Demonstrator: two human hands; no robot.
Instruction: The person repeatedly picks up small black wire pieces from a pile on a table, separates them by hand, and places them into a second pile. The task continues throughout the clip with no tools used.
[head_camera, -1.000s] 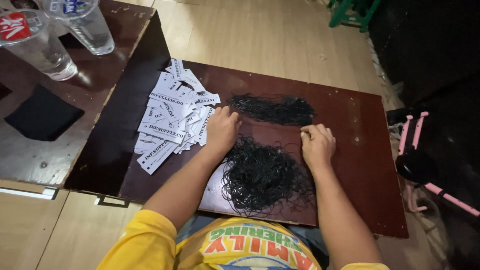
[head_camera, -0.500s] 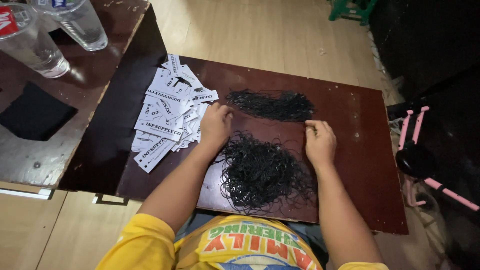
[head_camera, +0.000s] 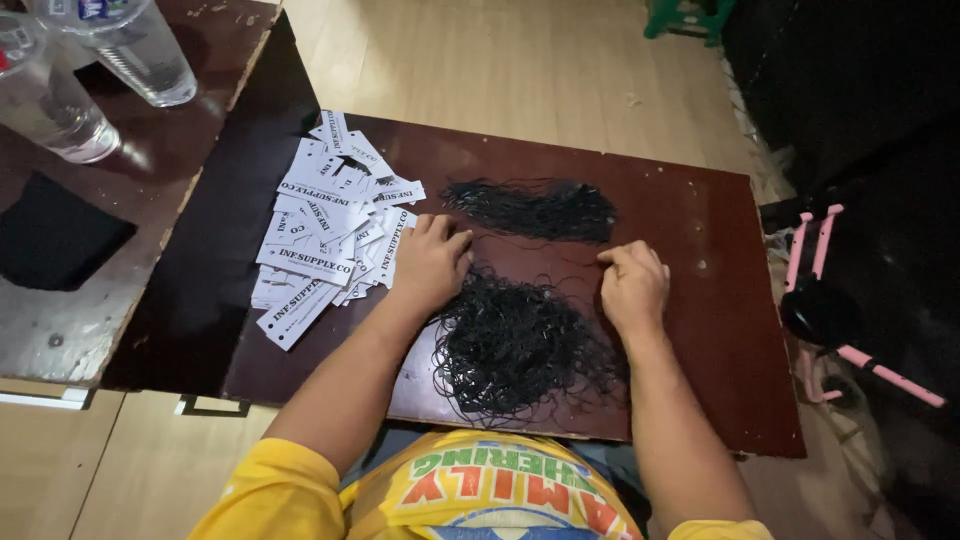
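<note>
1. The left hand rests on the brown board, touching the pile of white paper tags near its left edge.
2. The right hand pinches a strand beside the tangled black strings at the near edge.
3. A straighter string bundle lies toward the far edge.

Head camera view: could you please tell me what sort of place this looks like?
Probably a home or small informal workspace: a low dark board on a wooden floor, with paper tags and black string.
</note>
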